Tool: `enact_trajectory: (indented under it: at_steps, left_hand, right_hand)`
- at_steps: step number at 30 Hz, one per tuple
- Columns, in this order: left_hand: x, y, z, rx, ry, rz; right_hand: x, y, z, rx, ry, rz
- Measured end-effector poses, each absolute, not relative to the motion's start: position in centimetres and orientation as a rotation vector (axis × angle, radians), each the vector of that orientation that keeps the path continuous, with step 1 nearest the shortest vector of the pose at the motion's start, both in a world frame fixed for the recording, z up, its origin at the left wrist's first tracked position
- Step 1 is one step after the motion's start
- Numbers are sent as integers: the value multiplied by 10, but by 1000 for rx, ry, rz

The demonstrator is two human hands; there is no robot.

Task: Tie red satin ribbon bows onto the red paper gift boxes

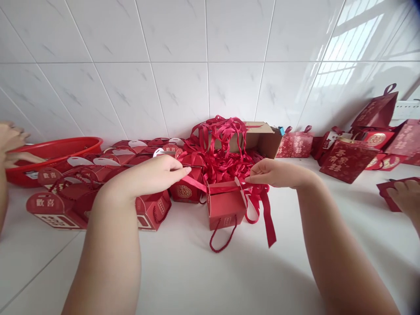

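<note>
A small red gift box (226, 210) with a twisted cord handle hanging down its front stands on the white tabletop between my hands. A flat red ribbon (195, 183) runs across its top through the raised end tabs. My left hand (164, 173) is closed, thumb and fingers pinching the ribbon to the left of the box. On the other side, my right hand (272, 173) pinches the ribbon close to the box's right tab. A loose ribbon end (269, 223) hangs down onto the table at the right.
A heap of red ribbons (226, 144) spills from a cardboard box (272, 142) by the tiled wall. Several red gift boxes (59, 210) crowd the left, before a red basin (95, 142). Co-workers' hands appear at left (13, 140) and right (407, 197), near more boxes (348, 159).
</note>
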State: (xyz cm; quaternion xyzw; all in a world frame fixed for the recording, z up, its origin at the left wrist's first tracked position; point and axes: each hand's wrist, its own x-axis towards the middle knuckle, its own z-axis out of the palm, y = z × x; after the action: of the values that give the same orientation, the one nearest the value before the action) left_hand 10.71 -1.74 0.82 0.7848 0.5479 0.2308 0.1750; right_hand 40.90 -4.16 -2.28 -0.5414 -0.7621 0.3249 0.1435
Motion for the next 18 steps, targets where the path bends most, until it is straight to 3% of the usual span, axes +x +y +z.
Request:
enact_trajectory:
  at_steps: [7, 18]
  left_hand:
    - [119, -22, 15, 2241, 1612, 568]
    - [109, -34, 26, 2280, 1652, 327]
  right_hand:
    - [408, -44, -20, -1314, -2041, 1221]
    - [420, -46, -14, -1737, -2031, 904]
